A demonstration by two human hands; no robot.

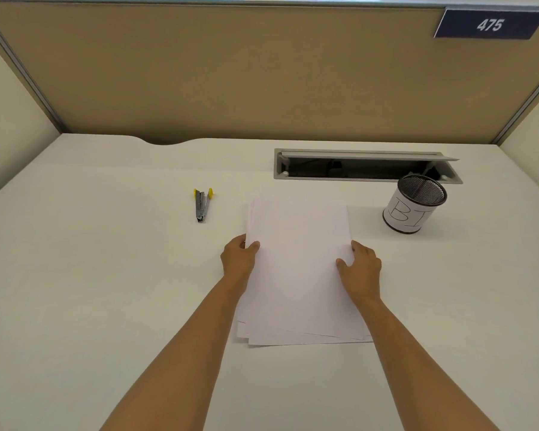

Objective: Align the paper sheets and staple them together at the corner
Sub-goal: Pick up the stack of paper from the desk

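Big white table [106, 275] carries everything. The paper sheets [296, 275] sit right between both hands, edges a bit fanned out at the near end. Left hand [238, 259] pinches the left edge, right hand [360, 270] grips the right edge. Mesh pen cup [413, 206] sits past the right hand; stapler [202, 206] lies beyond the left hand, untouched.

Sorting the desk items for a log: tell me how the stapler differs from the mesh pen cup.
The stapler lies flat, left of the paper sheets; the mesh pen cup stands upright to their right. The stapler is slim grey metal with yellow ends; the cup is round, black mesh wrapped in white lettered paper. Both rest untouched on the desk.
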